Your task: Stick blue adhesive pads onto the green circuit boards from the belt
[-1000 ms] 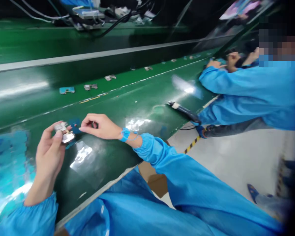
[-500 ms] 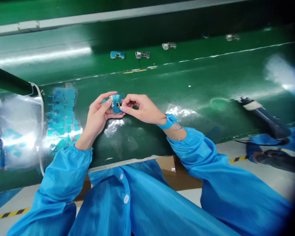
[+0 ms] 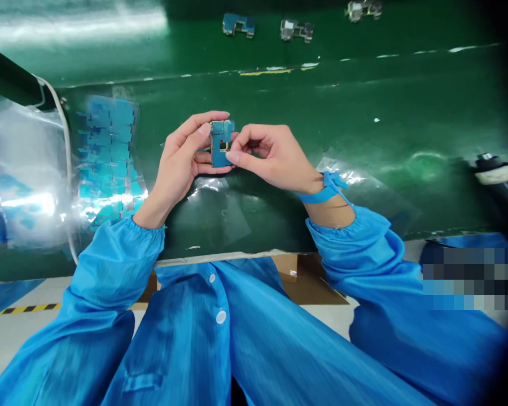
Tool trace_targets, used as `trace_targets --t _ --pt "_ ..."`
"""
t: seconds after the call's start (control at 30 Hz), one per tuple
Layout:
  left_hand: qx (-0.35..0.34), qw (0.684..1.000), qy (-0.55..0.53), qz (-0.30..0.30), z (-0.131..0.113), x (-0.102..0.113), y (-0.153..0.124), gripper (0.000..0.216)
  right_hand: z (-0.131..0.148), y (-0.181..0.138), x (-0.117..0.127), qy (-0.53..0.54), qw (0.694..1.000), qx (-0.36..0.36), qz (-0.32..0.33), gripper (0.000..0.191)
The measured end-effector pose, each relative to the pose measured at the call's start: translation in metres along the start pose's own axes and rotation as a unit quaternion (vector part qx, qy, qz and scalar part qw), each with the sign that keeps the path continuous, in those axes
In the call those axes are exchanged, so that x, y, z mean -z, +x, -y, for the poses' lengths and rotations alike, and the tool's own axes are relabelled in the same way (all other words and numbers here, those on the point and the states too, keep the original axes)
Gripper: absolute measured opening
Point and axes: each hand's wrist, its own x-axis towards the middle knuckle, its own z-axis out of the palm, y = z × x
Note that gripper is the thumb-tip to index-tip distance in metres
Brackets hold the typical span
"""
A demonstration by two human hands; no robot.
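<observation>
Upright between my hands is a small circuit board [image 3: 220, 157] with blue film over most of its face and a notch on its right side. My left hand [image 3: 180, 155] grips it along the left edge, thumb in front and fingers behind and below. My right hand [image 3: 275, 155] is closed in a pinch, its thumb and finger at the lower right edge of the board. A blue strap [image 3: 322, 192] circles my right wrist. Left of my hands lies a sheet of blue film pieces [image 3: 110, 124].
A blue-covered board [image 3: 238, 25] and a bare metal-shielded board [image 3: 296, 30] lie on the far strip, another board [image 3: 364, 9] further right. Clear plastic [image 3: 222, 208] rests on the green mat. A white cable [image 3: 68, 169] runs down the left. A dark tool [image 3: 499, 175] sits at right.
The view has shifted, so the far boards sit higher and further right. On the held board, the light blue film at the top now appears flat. Both hands keep their hold.
</observation>
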Motion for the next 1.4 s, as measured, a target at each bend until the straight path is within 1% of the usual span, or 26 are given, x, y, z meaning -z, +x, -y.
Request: trace_targets --t 0.1,0.27,0.47,0.57,0.87,1.07,1.23,1.4 --pt "0.005 1.0 -0.005 0.004 -0.001 0.0 -0.001 0.05 -0.002 0.0 -0.001 0.0 1.0 -0.006 -0.007 0.05" --pt "0.003 0.998 -0.054 0.01 -0.005 -0.003 -0.002 0.035 -0.002 -0.001 -0.003 0.01 1.0 -0.006 -0.02 0.055" --pt "0.028 0.999 -0.04 -0.008 -0.009 -0.004 -0.003 0.044 0.003 -0.002 -0.003 0.004 0.999 -0.017 -0.028 0.051" --pt "0.039 0.999 -0.037 -0.008 -0.01 -0.004 -0.004 0.046 0.003 -0.002 -0.003 0.01 0.999 -0.021 -0.032 0.05" --pt "0.03 0.998 -0.047 0.004 -0.012 -0.004 -0.005 0.042 -0.003 -0.001 -0.003 0.018 0.999 -0.011 -0.04 0.052" --pt "0.042 0.998 -0.038 -0.013 -0.012 -0.005 -0.004 0.047 -0.001 -0.002 -0.004 0.015 0.999 -0.013 -0.046 0.057" --pt "0.045 0.998 -0.044 -0.009 -0.011 -0.004 -0.004 0.047 0.001 -0.002 -0.005 0.013 0.999 -0.007 -0.046 0.06" --pt "0.035 0.999 -0.041 -0.004 -0.012 -0.005 -0.005 0.046 0.001 -0.003 -0.005 0.005 0.999 -0.002 -0.046 0.058"
